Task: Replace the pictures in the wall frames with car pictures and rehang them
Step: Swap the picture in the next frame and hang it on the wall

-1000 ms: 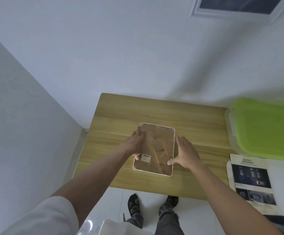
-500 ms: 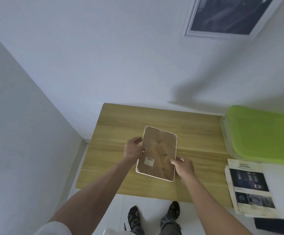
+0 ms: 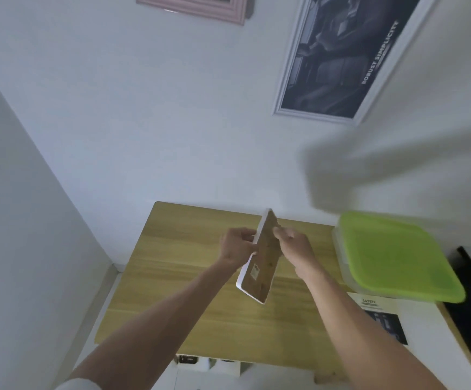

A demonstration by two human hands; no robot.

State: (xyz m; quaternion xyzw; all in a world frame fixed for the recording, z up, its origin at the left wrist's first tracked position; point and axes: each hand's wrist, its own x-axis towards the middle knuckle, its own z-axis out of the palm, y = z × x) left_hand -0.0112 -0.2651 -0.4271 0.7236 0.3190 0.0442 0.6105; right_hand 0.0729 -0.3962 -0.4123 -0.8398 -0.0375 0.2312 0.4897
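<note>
A white-edged picture frame with a brown backing board [image 3: 262, 263] was held clear above the light wooden bench [image 3: 172, 277], tilted steeply on edge with its back toward the camera. The grip looked the weak point: held only along its two long edges, the frame could slip and drop to the bench, and the backing could work loose if its fastenings were not secure. The left hand [image 3: 237, 246] curled round the frame's 9 o'clock edge, and the right hand [image 3: 293, 243] pinched the 3 o'clock edge near the top. A white-framed dark poster [image 3: 341, 57] hung on the wall at 12 o'clock. A green-lidded plastic box [image 3: 392, 254] and a printed car sheet [image 3: 377, 319] lay at 3 o'clock.
</note>
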